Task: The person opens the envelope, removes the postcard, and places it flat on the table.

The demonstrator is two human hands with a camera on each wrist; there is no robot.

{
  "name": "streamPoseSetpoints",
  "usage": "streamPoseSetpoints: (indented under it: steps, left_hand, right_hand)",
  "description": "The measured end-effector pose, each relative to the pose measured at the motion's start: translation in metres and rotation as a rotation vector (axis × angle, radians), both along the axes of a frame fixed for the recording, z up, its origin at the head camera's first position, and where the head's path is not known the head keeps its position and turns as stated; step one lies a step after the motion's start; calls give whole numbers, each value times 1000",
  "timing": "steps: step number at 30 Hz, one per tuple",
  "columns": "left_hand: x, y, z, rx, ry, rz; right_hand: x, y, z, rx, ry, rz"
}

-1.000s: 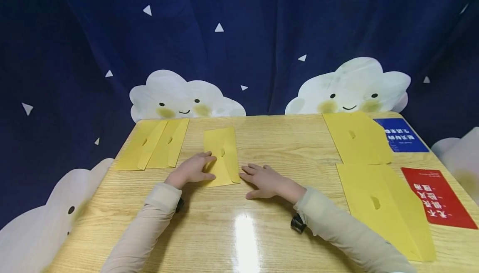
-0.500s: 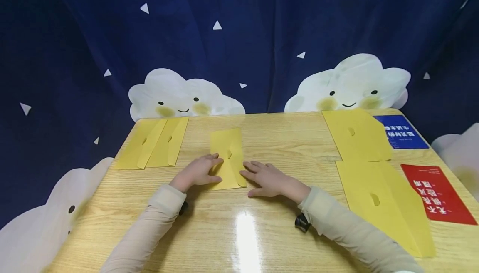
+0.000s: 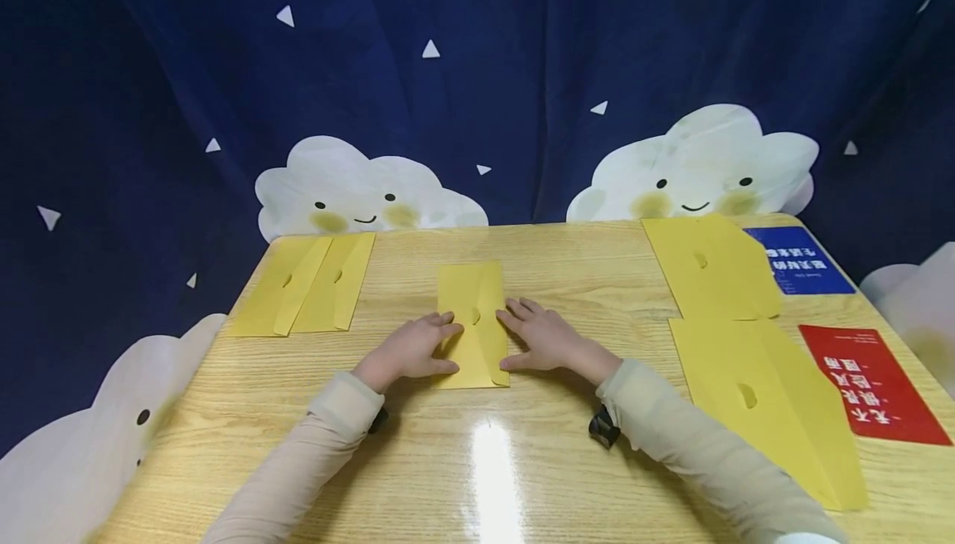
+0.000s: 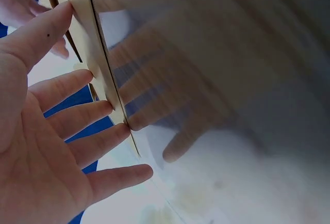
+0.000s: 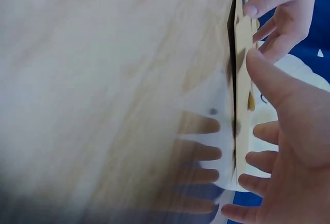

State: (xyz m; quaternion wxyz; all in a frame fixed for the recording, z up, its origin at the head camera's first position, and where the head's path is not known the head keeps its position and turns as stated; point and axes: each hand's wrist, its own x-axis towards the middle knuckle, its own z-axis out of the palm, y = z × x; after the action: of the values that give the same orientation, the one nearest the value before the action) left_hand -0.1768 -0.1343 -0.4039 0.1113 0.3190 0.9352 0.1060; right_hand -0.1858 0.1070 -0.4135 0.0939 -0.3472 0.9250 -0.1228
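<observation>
A closed yellow envelope (image 3: 470, 353) lies upright in the middle of the wooden table, its tab tucked into a slit. On its left side rests my left hand (image 3: 410, 349), fingers extended and spread, fingertips touching the paper. My right hand (image 3: 548, 338) lies at the envelope's right edge with thumb and fingertips against it. In the left wrist view the left hand's straight fingertips (image 4: 111, 108) meet the thin envelope (image 4: 95, 43) from the side. The right wrist view shows the right thumb on the envelope (image 5: 242, 64) and the fingers spread beside its edge.
Two closed yellow envelopes (image 3: 346, 279) overlap at the back left. Two yellow envelopes with unfolded flaps (image 3: 761, 411) lie at the right. A blue card (image 3: 809, 266) and a red card (image 3: 869, 386) sit beside them. A dark blue curtain (image 3: 477, 71) hangs behind the table.
The middle envelope has slid right and slightly toward me, and its slant has straightened. My left hand moved right with it; my right hand shifted slightly right and now touches its right edge.
</observation>
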Motion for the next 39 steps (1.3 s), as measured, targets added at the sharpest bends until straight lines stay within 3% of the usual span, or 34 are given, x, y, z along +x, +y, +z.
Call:
streamPoseSetpoints:
  steps: [10, 20, 39]
  left_hand:
    - [5, 9, -2, -38, -8, 6]
    - [16, 19, -1, -38, 0, -23]
    - [35, 38, 2, -85, 22, -122]
  right_hand:
    - [-4, 3, -1, 64, -67, -5]
    - [9, 13, 3, 113, -58, 7]
    - [36, 50, 4, 54, -58, 13]
